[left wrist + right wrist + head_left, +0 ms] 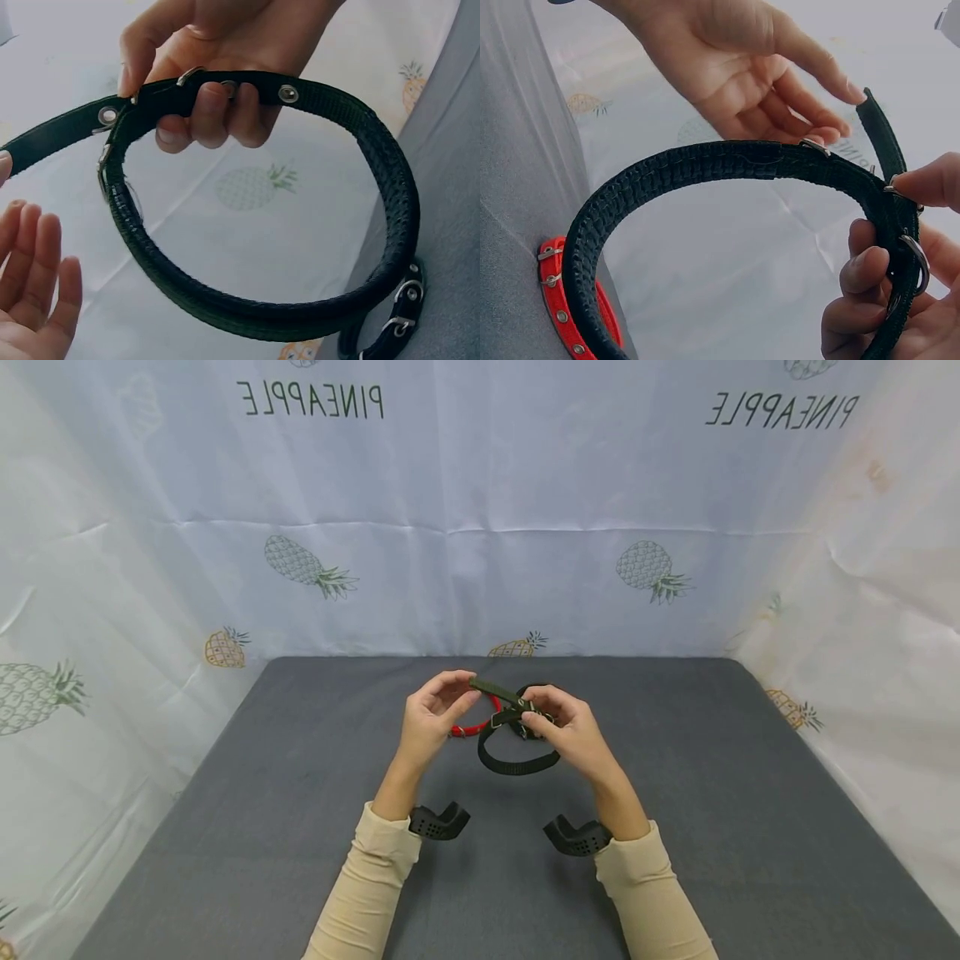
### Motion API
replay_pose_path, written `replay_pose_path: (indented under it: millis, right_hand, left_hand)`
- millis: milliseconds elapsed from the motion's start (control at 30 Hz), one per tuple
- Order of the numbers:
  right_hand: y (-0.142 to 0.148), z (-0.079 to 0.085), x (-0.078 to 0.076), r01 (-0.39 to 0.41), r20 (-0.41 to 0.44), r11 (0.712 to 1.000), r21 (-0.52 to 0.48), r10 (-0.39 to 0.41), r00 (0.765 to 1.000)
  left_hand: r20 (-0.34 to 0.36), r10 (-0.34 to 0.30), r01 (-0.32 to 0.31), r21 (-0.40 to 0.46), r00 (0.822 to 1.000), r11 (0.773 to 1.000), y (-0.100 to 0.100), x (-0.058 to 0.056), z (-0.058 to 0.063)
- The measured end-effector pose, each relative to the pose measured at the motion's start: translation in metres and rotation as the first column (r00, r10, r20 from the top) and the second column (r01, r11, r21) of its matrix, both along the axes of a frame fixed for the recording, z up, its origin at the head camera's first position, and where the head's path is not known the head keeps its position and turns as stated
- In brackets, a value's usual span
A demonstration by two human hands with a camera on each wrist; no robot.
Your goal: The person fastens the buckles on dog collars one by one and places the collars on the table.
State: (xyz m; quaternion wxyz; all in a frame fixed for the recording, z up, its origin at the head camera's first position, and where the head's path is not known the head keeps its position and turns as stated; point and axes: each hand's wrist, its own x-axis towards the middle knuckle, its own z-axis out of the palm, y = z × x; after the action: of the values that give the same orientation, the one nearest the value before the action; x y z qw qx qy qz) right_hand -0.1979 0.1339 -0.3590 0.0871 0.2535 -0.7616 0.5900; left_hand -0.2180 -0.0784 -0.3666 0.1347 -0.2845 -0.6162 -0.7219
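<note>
A dark green buckled collar (247, 315) with metal eyelets and a ribbed inner side hangs as a closed loop in the air. My right hand (566, 727) grips it by the buckle end, thumb on one side and curled fingers on the other. The strap's free end (885, 135) sticks out past the buckle toward my left hand (435, 714). One digit of the left hand touches its tip; the other fingers stand apart from the strap, loosely bent. Behind the loop lie a red collar (555, 292) with eyelets and a black collar (409, 304) with a buckle.
A grey cloth covers the table (315, 793). Hanging white sheets (480, 468) with pineapple prints enclose the back and sides. Each wrist carries a black camera mount (577, 837) that juts inward over the table.
</note>
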Motion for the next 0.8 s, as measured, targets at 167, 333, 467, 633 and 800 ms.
replay_pose_path:
  millis: [167, 333, 467, 633, 800]
  right_hand:
    - [0.000, 0.001, 0.001, 0.005, 0.018, 1.000, -0.021, -0.005, 1.000]
    - [0.000, 0.001, 0.003, -0.008, 0.031, 0.999, -0.042, 0.010, 0.999]
    - [0.000, 0.001, 0.003, -0.021, 0.028, 0.999, -0.048, 0.022, 0.999]
    - [0.000, 0.001, 0.003, -0.027, 0.028, 0.999, -0.036, 0.028, 0.999]
    - [-0.001, 0.001, 0.003, -0.021, 0.031, 1.000, -0.024, 0.021, 0.999]
  left_hand:
    - [0.144, -0.019, 0.030, -0.077, 0.989, 0.997, 0.002, -0.001, -0.001]
    - [0.256, -0.034, 0.076, -0.157, 0.966, 0.985, 0.007, 0.000, -0.002]
    - [0.294, -0.076, 0.133, -0.181, 0.953, 0.974, 0.012, 0.003, -0.003]
    - [0.396, -0.142, 0.216, -0.149, 0.907, 0.965, 0.019, 0.005, -0.004]
    - [0.468, -0.134, 0.212, -0.117, 0.873, 0.970, 0.022, 0.006, -0.003]
